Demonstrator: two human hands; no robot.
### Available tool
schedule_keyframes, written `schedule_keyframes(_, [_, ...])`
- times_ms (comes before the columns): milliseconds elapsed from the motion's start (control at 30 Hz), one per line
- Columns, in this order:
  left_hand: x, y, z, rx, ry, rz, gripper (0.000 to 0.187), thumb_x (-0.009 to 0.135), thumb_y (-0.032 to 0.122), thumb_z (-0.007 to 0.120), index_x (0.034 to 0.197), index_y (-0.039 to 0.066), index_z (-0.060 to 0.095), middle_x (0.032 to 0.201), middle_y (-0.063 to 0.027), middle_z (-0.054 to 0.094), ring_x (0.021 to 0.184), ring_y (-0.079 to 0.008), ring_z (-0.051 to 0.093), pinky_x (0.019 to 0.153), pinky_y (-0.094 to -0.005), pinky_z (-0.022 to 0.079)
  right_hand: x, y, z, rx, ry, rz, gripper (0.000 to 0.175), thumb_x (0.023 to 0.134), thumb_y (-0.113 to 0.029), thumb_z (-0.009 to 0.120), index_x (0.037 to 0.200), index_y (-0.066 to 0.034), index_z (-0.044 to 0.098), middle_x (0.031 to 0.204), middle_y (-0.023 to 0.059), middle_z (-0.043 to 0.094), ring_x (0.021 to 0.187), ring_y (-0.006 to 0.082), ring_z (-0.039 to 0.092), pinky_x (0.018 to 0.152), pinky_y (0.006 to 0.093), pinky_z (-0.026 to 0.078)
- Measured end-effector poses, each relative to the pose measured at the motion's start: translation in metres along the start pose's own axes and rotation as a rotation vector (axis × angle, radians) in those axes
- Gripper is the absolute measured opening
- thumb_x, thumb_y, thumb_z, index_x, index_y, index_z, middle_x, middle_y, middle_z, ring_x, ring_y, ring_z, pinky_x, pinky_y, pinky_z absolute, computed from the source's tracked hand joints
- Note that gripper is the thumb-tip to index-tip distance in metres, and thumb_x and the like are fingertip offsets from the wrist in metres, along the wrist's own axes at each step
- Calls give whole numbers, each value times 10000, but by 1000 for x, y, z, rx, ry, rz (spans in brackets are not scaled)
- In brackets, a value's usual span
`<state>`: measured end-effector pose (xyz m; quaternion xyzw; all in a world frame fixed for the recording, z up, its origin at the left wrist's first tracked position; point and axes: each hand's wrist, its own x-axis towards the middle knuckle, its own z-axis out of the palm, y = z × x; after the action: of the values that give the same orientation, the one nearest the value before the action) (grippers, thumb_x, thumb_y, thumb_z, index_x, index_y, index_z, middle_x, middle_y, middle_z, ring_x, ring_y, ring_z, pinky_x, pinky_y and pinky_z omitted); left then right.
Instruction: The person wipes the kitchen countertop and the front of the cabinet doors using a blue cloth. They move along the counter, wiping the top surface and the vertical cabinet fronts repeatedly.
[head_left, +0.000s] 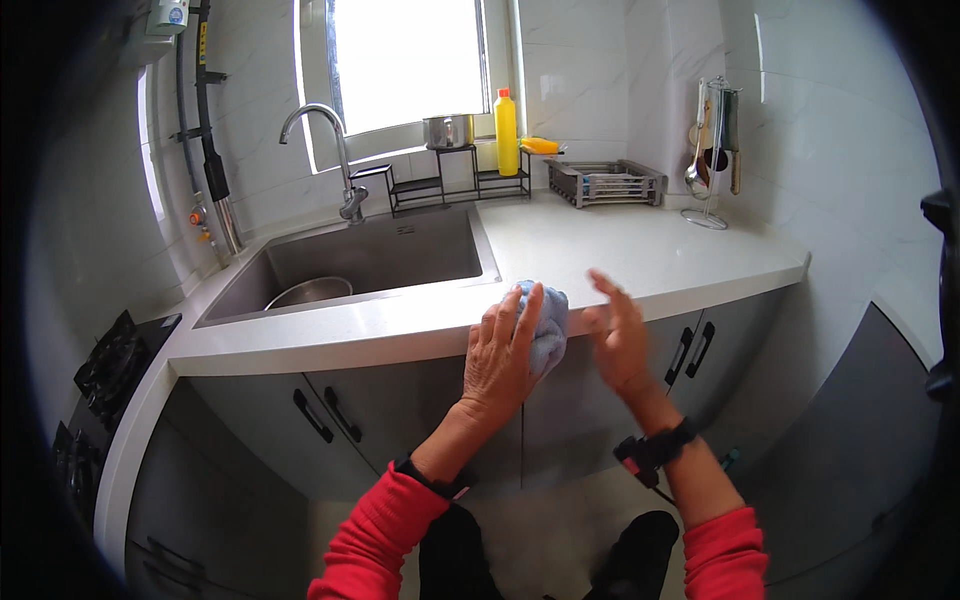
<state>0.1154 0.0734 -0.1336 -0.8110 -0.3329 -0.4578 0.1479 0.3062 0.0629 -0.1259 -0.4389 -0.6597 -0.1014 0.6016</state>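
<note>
My left hand (499, 349) grips a bunched light-blue cloth (551, 326) at the front edge of the white countertop (645, 255); its fingers lie over the cloth's left side. To the right of the cloth, my right hand (619, 337) is raised with fingers apart, slightly blurred and holding nothing. Left of my hands, the grey sink (375, 251) has a round metal basin (311, 291) in it, partly hidden by the sink's front wall. A chrome faucet (319, 112) stands behind the sink.
Behind the counter stand a black tiered rack (416, 185), a metal pot (448, 133) and a yellow bottle (505, 133). A grey dish rack (607, 184) and a utensil stand (705, 217) are at the back right. A black gas stove (112, 367) lies left; cabinet handles (699, 349) project below.
</note>
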Motion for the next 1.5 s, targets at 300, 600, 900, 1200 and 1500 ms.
schedule_keyframes(300, [6, -25, -44, -516, -396, -127, 1141, 667, 86, 830, 1571, 115, 136, 1518, -207, 317, 1384, -409, 360, 1151, -462, 332, -14, -47, 26, -134, -248, -190, 589, 797, -346, 747, 1321, -163, 549, 1419, 136, 526, 1335, 288, 479, 1132, 497, 311])
schedule_keyframes(600, [10, -68, -55, 338, -347, -259, 431, 987, 278, 458, 1348, 60, 543, 1318, -160, 585, 1244, -286, 530, 1046, -426, 336, -15, -36, 31, -235, -189, -197, 457, 727, -120, 712, 1158, -182, 575, 1328, 119, 569, 1260, 306, 536, 1101, 513, 373])
schedule_keyframes(900, [47, -107, -68, 211, -690, -375, 667, 943, 548, 419, 1319, 17, 567, 1388, -202, 542, 1324, -333, 477, 1086, -454, 352, -13, -36, 39, -343, -148, -191, 507, 719, -30, 648, 1194, -191, 578, 1237, 132, 606, 1204, 333, 566, 1096, 512, 388])
schedule_keyframes(1200, [42, -128, -50, 176, -658, -325, 708, 934, 559, 395, 1349, 3, 535, 1359, -198, 545, 1297, -325, 485, 1101, -436, 342, -3, -37, 38, -335, -210, -94, 411, 762, -7, 592, 1140, -166, 611, 1139, 103, 647, 1072, 341, 620, 987, 471, 462])
schedule_keyframes(1500, [41, -124, -52, 128, -603, -362, 672, 925, 555, 436, 1295, 16, 593, 1318, -189, 580, 1295, -315, 492, 1102, -448, 332, 28, -20, 45, -455, 43, -41, 310, 792, -150, 599, 1100, -136, 635, 1161, 132, 612, 1094, 343, 582, 975, 457, 440])
